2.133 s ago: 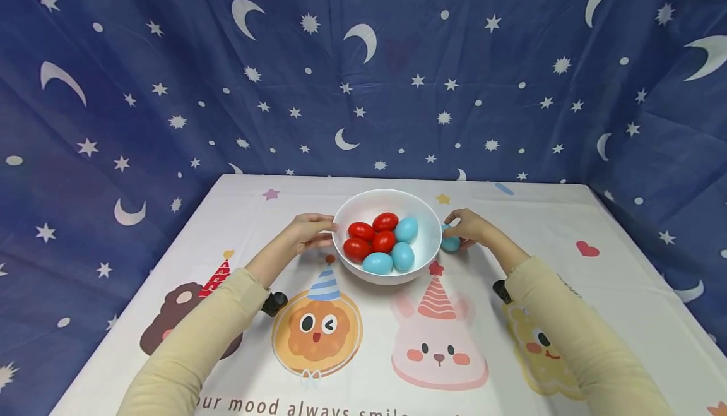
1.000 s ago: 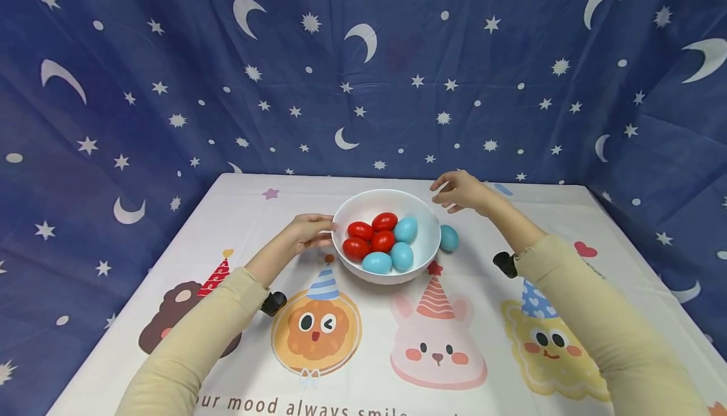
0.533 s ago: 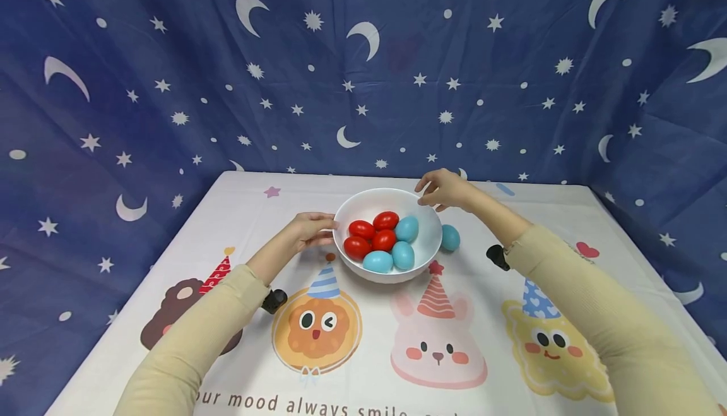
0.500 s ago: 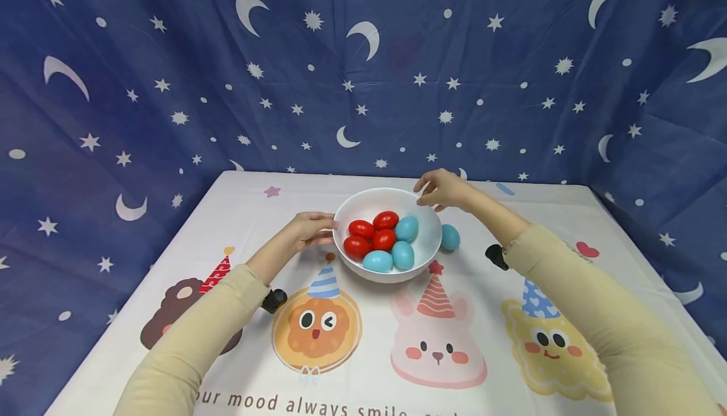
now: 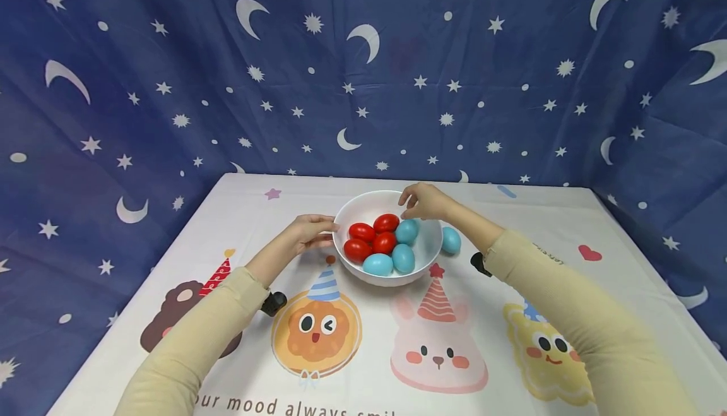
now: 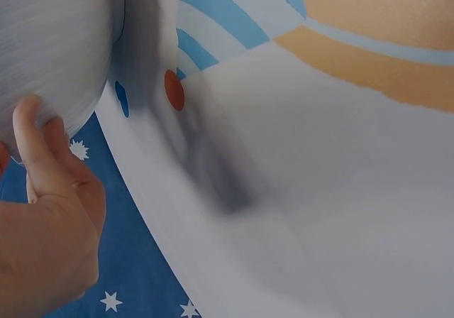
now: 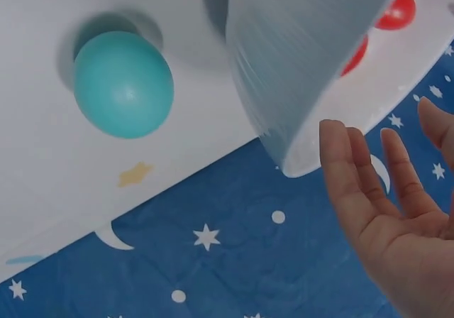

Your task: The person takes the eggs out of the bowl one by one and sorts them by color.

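Observation:
A white bowl (image 5: 428, 252) stands on the table with several red eggs (image 5: 358, 250) and three light blue eggs (image 5: 403, 258) inside. My left hand (image 5: 308, 231) holds the bowl at its left rim; in the left wrist view its fingers (image 6: 44, 147) lie against the outer wall. Over the bowl's far right part hovers my right hand (image 5: 427, 202), holding nothing. Its fingers look loosely bent and spread in the right wrist view. Another light blue egg (image 5: 451, 240) lies on the tablecloth just outside the bowl's right side, also large in the right wrist view.
A white tablecloth (image 5: 352, 340) printed with cartoon faces and party hats covers the table. Behind it hangs a dark blue curtain (image 5: 318, 132) with moons and stars. Each wrist wears a small black camera, such as the left one (image 5: 274, 303).
My right hand was on the blue egg beside the bowl, let go of it, rose backward and then moved left over the bowl. My left hand and the bowl stayed put.

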The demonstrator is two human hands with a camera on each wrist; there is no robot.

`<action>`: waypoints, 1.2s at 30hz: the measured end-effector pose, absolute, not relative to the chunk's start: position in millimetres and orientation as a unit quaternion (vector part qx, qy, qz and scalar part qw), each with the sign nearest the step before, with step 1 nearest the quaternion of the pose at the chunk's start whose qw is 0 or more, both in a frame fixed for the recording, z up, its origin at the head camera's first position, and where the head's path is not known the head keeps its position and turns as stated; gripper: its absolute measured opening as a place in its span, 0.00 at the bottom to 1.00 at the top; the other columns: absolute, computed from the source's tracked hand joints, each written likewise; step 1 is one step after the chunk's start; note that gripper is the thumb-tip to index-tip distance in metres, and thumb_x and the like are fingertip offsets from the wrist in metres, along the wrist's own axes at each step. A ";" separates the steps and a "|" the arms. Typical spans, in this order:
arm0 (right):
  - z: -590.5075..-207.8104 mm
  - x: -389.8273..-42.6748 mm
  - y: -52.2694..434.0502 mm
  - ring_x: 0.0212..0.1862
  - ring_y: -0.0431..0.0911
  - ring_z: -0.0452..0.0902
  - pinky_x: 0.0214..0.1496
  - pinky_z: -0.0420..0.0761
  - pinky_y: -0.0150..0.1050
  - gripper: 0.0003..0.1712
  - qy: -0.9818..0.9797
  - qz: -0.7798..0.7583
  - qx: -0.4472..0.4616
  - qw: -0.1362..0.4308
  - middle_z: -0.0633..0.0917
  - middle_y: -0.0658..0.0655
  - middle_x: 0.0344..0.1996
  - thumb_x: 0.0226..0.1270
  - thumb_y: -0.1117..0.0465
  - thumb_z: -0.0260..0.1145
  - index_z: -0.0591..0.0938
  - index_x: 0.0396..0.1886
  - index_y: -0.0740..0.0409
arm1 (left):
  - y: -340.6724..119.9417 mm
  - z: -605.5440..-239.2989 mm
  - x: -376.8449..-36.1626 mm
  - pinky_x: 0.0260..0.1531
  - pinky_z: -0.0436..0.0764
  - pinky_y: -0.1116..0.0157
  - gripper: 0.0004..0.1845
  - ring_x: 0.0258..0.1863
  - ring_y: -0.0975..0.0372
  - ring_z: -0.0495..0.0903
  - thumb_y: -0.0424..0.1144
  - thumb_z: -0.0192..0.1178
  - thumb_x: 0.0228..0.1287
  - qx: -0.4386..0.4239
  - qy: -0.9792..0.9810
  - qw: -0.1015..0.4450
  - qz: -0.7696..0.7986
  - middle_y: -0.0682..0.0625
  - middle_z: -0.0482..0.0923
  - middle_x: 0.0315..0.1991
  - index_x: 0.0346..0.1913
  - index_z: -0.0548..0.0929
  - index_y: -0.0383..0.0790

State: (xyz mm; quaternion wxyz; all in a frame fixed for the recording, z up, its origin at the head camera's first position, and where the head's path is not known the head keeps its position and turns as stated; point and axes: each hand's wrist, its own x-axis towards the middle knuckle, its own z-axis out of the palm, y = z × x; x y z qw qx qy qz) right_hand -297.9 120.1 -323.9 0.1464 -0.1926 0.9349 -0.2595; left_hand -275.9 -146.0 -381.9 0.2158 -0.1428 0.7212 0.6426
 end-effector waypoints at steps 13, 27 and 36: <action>-343.8 -297.0 108.1 0.47 0.56 0.78 0.51 0.86 0.44 0.18 0.940 -0.187 -0.254 0.127 0.81 0.67 0.48 0.58 0.66 0.68 0.79 0.49 0.64 | -151.7 -383.8 -271.4 0.30 0.87 0.73 0.25 0.26 0.67 0.81 0.32 0.60 0.62 -0.143 0.717 0.217 0.647 0.46 0.77 0.45 0.63 0.72 0.34; -356.4 -298.5 110.3 0.42 0.49 0.76 0.55 0.84 0.41 0.16 0.922 -0.058 -0.364 0.117 0.82 0.58 0.38 0.51 0.73 0.71 0.83 0.42 0.62 | -149.0 -382.5 -274.6 0.31 0.87 0.72 0.25 0.27 0.66 0.81 0.32 0.60 0.62 -0.142 0.718 0.221 0.644 0.44 0.75 0.49 0.63 0.72 0.35; -362.5 -300.8 111.1 0.43 0.49 0.75 0.54 0.84 0.40 0.22 0.914 -0.030 -0.382 0.133 0.80 0.58 0.38 0.49 0.73 0.72 0.82 0.46 0.61 | -148.9 -380.6 -276.4 0.33 0.87 0.71 0.25 0.30 0.66 0.82 0.32 0.60 0.62 -0.137 0.720 0.222 0.643 0.42 0.74 0.54 0.63 0.71 0.35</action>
